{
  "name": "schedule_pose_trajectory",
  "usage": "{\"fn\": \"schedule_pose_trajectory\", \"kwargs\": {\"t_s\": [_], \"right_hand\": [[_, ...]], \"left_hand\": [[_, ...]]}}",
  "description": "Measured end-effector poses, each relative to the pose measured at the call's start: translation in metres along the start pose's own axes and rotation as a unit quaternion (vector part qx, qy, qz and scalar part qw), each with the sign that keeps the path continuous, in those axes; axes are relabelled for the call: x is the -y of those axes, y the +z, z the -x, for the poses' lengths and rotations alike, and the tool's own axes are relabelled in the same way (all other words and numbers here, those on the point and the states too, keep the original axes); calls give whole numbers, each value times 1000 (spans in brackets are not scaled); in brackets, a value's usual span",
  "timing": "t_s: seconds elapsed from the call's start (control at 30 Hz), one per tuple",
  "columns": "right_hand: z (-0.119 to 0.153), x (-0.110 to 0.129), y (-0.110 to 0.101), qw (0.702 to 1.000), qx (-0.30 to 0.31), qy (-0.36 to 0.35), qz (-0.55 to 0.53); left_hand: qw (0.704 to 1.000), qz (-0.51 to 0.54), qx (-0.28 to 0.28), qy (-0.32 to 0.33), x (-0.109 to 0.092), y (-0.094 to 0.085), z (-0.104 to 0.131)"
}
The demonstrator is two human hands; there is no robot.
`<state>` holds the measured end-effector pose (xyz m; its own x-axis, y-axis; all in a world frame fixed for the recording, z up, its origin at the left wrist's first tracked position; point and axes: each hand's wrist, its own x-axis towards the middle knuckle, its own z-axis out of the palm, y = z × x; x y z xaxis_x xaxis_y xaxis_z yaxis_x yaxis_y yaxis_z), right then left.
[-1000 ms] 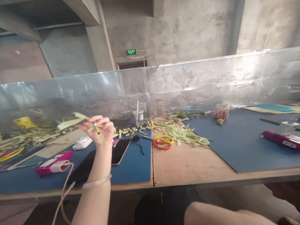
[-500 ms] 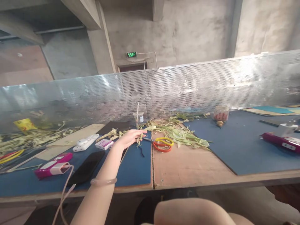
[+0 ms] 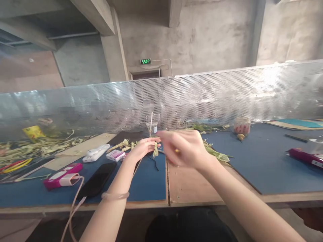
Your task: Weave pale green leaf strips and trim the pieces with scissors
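Note:
My left hand is over the blue mat, its fingers closed around a small pale-green leafy husk piece. A thin dark strand lies on the mat beneath it. Just to its right, my right hand is blurred by motion and its fingers are smeared, so I cannot make out whether it holds anything. Behind that hand, the scissors are mostly hidden; only bits of colour from their handles show. Pale green husks stick out past my right wrist.
Left of my arm are a black phone, a magenta block with a charger, a white device and a small box. A plastic cup with straw and a jar stand by the perforated metal screen.
My right hand has come in from the right, beside the left one, and now covers the scissors and part of the husk pile. My left hand keeps its hold on the husk piece.

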<state>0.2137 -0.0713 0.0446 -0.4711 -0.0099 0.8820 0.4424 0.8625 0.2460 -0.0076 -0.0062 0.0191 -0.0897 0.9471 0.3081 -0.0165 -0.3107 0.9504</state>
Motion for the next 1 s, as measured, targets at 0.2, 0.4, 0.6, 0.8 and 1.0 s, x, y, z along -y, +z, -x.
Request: {"fn": "schedule_pose_trajectory", "kwargs": {"t_s": [0.2,0.4,0.6,0.8,1.0], "right_hand": [[21,-91,61,935,278,199,92],[55,-106,78,899,373,228,-21],[57,-102,94,870,453,196,-4],[57,-103,98,862,457,219,-6],[54,-105,94,845,422,319,-80]], "left_hand": [[999,18,47,-18,2,-9,-7],[999,26,22,5,3,-11,-7],[994,101,-22,-25,8,-14,-10],[996,76,-9,-52,13,-17,-10],[998,37,-43,-17,9,-12,-9]]}}
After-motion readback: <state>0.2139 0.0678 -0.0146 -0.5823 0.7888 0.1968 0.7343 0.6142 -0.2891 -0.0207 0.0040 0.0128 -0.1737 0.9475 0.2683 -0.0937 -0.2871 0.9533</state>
